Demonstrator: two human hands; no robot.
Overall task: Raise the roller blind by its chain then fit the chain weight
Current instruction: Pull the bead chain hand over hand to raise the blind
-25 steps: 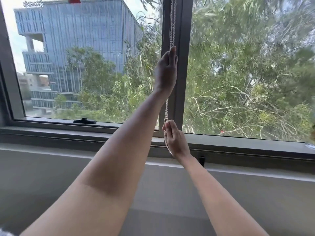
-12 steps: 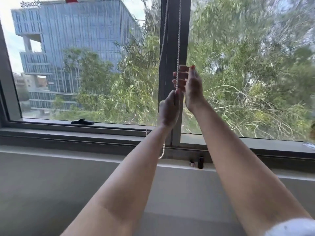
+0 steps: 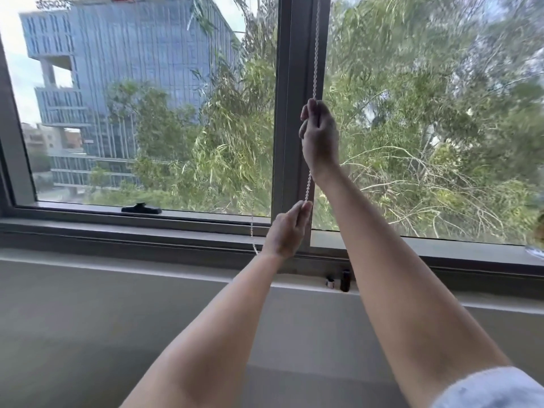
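Observation:
A white beaded chain (image 3: 316,48) hangs from above along the grey window mullion (image 3: 290,107). My right hand (image 3: 319,136) is closed around the chain at mid-window height. Below it, my left hand (image 3: 287,231) pinches the same strand near the sill. The chain's other strand (image 3: 252,231) swings loose to the left of my left hand. A small black cylinder (image 3: 345,280) and a smaller pale piece (image 3: 330,282) stand on the ledge under the mullion; whether they are the chain weight is unclear. The roller blind itself is out of view above.
A black window handle (image 3: 141,208) lies on the left pane's lower frame. A grey ledge (image 3: 117,269) runs below the window, with a plain wall under it. Trees and a glass building show outside.
My left hand has dropped from beside my right hand to near the sill, drawing the chain down. My right hand has shut around the chain and sits slightly lower.

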